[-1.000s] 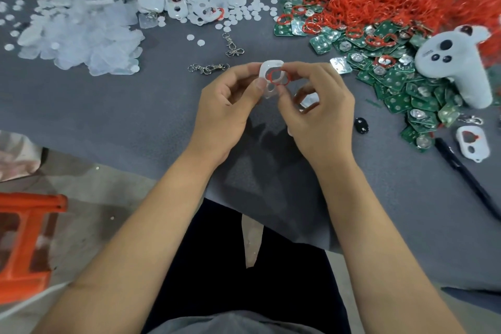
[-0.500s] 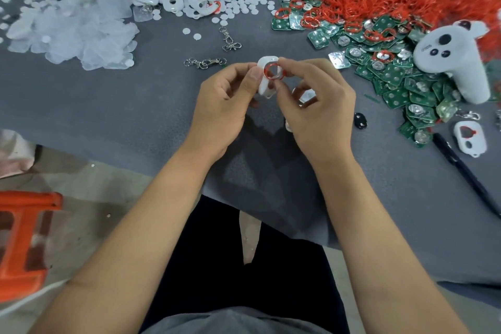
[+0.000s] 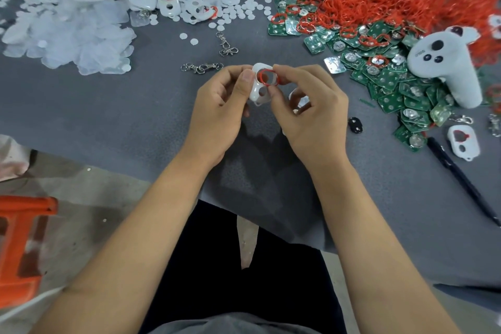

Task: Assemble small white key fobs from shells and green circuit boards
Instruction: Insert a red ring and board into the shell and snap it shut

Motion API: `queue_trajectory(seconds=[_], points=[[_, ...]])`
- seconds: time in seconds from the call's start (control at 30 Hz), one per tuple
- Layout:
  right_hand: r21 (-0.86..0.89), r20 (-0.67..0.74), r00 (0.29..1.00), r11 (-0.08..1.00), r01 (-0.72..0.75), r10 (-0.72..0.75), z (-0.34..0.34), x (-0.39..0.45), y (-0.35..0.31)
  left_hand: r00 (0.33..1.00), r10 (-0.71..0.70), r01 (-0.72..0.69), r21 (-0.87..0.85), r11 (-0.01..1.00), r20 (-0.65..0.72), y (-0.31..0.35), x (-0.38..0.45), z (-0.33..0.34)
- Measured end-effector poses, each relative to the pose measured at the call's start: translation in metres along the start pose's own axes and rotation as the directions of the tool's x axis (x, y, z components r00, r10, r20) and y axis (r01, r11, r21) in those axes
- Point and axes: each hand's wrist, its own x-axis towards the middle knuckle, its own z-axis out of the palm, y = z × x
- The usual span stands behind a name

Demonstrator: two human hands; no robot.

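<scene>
The left hand (image 3: 217,108) is gripping a white shell (image 3: 259,89) from its left side, thumb curled over the face. The right hand (image 3: 309,114) is pinching a red ring (image 3: 267,77) against the shell's upper opening. The shell is sitting above the grey surface (image 3: 108,106). Right of the shell, green circuit boards (image 3: 390,84) are lying heaped.

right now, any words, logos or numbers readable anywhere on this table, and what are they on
White controller: a short grey marking near its buttons, too blurred to read.
Green circuit boards: any print is too small to read.
White shell held by left hand and right hand: no text visible.
Nothing else legible.
</scene>
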Motion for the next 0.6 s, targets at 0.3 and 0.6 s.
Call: queue_trajectory(seconds=[0.3, 0.6], points=[[0.036, -0.01, 1.0, 0.999, -0.008, 0.008, 0.0015, -0.0004, 0.0016, 1.0, -0.001, 0.001, 0.013, 1.0, -0.003, -0.0032, 0.001, -0.0009], [0.065, 0.011, 1.0, 0.998, -0.014, 0.013, 0.0009, 0.0001, 0.0029, 1.0, 0.0, 0.0, 0.037, 0.999, -0.009, -0.0033, 0.0009, -0.0011]])
